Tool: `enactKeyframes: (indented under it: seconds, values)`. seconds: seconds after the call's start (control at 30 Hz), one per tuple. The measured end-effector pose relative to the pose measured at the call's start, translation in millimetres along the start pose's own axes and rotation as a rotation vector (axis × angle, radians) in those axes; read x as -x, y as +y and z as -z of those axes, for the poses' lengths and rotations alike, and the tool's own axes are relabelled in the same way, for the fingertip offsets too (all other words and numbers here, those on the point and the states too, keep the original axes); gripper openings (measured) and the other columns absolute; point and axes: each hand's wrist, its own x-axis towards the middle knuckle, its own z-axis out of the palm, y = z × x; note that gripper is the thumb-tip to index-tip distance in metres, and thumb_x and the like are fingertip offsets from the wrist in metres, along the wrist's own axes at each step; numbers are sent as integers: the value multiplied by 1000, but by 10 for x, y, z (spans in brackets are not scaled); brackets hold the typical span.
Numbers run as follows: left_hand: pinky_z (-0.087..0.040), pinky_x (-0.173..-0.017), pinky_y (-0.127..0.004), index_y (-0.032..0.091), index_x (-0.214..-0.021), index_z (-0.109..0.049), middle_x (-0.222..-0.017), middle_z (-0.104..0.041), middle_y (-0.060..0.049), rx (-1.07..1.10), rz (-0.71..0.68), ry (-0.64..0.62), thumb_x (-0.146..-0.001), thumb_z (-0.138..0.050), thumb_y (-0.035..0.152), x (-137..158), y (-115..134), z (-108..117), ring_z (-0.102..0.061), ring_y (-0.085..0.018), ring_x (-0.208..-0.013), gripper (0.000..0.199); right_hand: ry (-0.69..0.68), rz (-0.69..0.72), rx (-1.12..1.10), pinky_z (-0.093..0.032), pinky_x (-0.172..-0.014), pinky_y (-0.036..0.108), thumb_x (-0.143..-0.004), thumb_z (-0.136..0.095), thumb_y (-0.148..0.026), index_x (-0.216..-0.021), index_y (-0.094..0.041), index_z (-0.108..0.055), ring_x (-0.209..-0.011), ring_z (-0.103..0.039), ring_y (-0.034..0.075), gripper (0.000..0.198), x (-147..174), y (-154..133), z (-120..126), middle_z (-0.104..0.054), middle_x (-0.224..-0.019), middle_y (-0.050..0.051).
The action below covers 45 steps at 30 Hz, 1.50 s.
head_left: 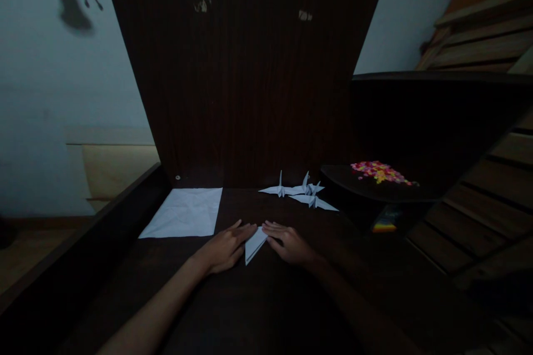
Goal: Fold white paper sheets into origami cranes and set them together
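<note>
- White folded paper [254, 246] lies on the dark worktop [237, 310] between the hands, one corner pointing nearward.
- Left hand [228, 247] — unclenched, fingers stretched — rests at its left edge; right hand [291, 244] touches its upper right edge, whether pinching I cannot tell.
- Beyond and left of the left hand: a creased white sheet [185, 212].
- Beyond the right hand: white paper cranes [312, 200], clustered.
- Farther right: small pink, red and yellow pieces [378, 171] on a dark shelf [342, 178].
</note>
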Motion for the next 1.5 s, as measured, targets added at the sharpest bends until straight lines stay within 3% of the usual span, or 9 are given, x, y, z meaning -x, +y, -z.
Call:
enactKeyframes:
  seconds: [0.17, 0.37, 0.5, 0.67, 0.8, 0.9, 1.13, 1.3, 1.5]
  values:
    - [-23, -113, -40, 19, -144, -26, -146, -37, -8, 37, 42, 11, -85, -39, 13, 2, 31, 26, -33, -19, -134, 60, 58, 22, -13, -40, -105, 43, -88, -47, -20, -120, -17, -60, -121, -52, 23, 35, 11, -9, -2, -60, -124, 9]
    - [-34, -106, -40, 24, -144, -27, -145, -39, -6, 22, 131, 88, -93, -35, 29, 3, 0, -32, -41, -25, -130, 52, 116, 15, 18, -45, -98, 39, -90, -46, -22, -117, -18, -63, -111, -59, 21, 32, 28, -23, 35, -65, -116, 10]
    - [-36, -104, -41, 21, -145, -23, -139, -47, -11, 19, 142, 110, -93, -36, 33, -4, -1, -54, -47, -25, -125, 55, 132, -24, 49, -48, -89, 35, -91, -46, -24, -114, -17, -64, -98, -62, 20, 30, 24, -34, 70, -68, -107, 10]
    - [-35, -106, -40, 19, -145, -20, -141, -44, -13, 74, 123, 152, -90, -42, 33, 1, 30, -46, -45, -25, -126, 61, 178, -84, 1, -49, -83, 33, -90, -45, -24, -109, -18, -65, -90, -63, 20, 28, 11, -49, 76, -69, -101, 9]
    - [-35, -105, -40, 20, -147, -11, -135, -50, -12, 246, 181, 186, -91, -43, 36, 4, 70, -22, -47, -24, -125, 66, 233, -164, -128, -49, -82, 32, -88, -49, -24, -104, -18, -65, -88, -64, 20, 24, -2, -131, 109, -70, -97, 7]
    - [-37, -103, -42, 21, -146, -13, -127, -58, -11, 409, 227, 230, -89, -46, 38, -17, 88, -18, -52, -25, -120, 68, 249, -235, -274, -50, -78, 31, -85, -51, -25, -102, -16, -64, -84, -65, 19, 24, -10, -180, 117, -70, -94, 7]
    - [-49, -76, -31, 21, -138, -25, -109, -58, -10, 889, 239, 423, -75, -66, 27, -106, 107, -121, -61, -14, -80, 75, 281, -282, -700, -51, -77, 31, -78, -60, -32, -107, -16, -59, -86, -65, 18, 33, -24, -119, 30, -68, -95, 6]
    - [-47, -65, -23, 26, -130, -30, -102, -56, -5, 1198, 263, 402, -63, -74, 17, -139, 176, -138, -59, -10, -74, 80, 270, -317, -842, -51, -71, 31, -72, -67, -32, -116, -17, -50, -77, -66, 17, 50, -32, -120, 47, -67, -85, 4]
    - [-49, -71, -28, 24, -128, -30, -90, -58, -3, 1276, 277, 402, -65, -74, 19, -142, 228, -128, -61, -12, -74, 77, 249, -401, -967, -49, -62, 28, -70, -70, -34, -115, -18, -48, -67, -65, 16, 52, -42, -140, 73, -65, -73, 0]
